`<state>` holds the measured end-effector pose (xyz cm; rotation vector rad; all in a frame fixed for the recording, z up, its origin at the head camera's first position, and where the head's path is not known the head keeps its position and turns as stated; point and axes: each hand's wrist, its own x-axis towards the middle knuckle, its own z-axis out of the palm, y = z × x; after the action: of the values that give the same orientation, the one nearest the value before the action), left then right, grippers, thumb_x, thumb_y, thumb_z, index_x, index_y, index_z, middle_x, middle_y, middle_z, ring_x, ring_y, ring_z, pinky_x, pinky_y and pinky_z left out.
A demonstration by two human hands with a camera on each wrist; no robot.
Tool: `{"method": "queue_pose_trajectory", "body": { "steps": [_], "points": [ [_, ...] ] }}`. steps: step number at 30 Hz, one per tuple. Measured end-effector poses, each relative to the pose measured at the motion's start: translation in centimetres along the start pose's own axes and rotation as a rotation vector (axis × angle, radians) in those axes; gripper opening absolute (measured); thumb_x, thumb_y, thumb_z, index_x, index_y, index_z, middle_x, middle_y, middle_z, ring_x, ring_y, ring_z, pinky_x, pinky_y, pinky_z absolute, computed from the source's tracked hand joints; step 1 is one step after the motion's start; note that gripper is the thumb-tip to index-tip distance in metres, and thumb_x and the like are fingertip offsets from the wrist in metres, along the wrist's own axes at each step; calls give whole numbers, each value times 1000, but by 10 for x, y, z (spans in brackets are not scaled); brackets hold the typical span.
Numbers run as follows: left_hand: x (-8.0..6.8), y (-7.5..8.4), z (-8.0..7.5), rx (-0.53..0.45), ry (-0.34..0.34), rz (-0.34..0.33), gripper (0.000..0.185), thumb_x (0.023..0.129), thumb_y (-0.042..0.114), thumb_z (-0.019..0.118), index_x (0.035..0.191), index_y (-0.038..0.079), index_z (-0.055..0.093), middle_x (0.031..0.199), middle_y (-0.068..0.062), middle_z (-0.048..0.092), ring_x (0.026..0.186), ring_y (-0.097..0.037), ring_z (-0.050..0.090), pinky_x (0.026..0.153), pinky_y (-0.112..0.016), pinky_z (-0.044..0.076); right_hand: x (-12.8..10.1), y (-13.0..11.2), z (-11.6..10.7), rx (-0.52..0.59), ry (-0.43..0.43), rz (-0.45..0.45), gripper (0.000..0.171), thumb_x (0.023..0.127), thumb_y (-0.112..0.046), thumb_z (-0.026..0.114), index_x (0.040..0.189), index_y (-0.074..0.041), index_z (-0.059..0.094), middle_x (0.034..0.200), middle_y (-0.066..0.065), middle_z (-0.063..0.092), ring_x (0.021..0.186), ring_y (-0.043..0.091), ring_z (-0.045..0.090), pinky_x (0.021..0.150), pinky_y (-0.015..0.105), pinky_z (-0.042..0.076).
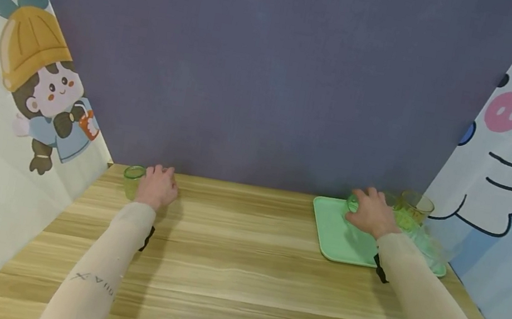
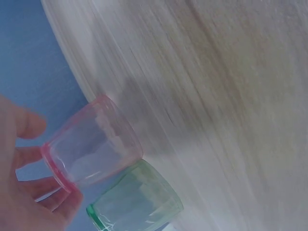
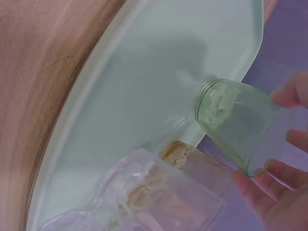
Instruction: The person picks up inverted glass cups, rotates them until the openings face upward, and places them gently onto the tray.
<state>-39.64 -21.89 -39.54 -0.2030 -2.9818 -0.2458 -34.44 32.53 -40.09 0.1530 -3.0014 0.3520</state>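
Note:
At the back left of the table, my left hand [image 1: 158, 186] is at the rim of a clear cup with a pink rim [image 2: 94, 144]. In the left wrist view its fingertips touch or nearly touch that rim, while the thumb stands apart. A green cup [image 2: 137, 197] stands right beside the pink one. On the right, my right hand [image 1: 373, 212] holds a clear green cup [image 3: 236, 122] by the rim, thumb on one side and fingers on the other. That cup is upright, with its base at the back part of the mint-green tray [image 1: 341, 241].
An amber cup [image 1: 416, 204] and a clear faceted cup [image 3: 168, 192] stand close together at the tray's right side. Another clear piece [image 3: 72, 221] shows at the lower edge. A dark grey panel [image 1: 270, 71] rises behind the wooden table [image 1: 235, 280]; printed curtains flank it.

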Motion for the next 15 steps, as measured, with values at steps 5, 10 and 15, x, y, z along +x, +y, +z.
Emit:
{"method": "queue_pose_trajectory", "body": {
  "steps": [5,10,15],
  "points": [
    [-1,2,-2,29,1,10,51,102,19,45,149,-3,43,142,-35,41,129,-54,34,99,-64,43,4,2,-1,-18,-3,12,70,91,-27,64,150,4,42,139,36,40,127,57,38,78,68,48],
    [-2,4,-2,42,2,15,49,102,20,45,146,-4,47,140,-34,43,125,-52,37,93,-62,46,7,2,-2,-22,-28,30,69,94,-28,60,151,5,39,142,38,38,128,59,37,83,70,46],
    [-4,6,-3,66,0,21,48,102,19,45,144,-4,49,140,-34,43,125,-53,37,91,-62,48,8,1,-2,-9,-68,48,71,97,-30,56,154,5,34,145,39,34,130,61,35,84,70,46]
  ]
}}
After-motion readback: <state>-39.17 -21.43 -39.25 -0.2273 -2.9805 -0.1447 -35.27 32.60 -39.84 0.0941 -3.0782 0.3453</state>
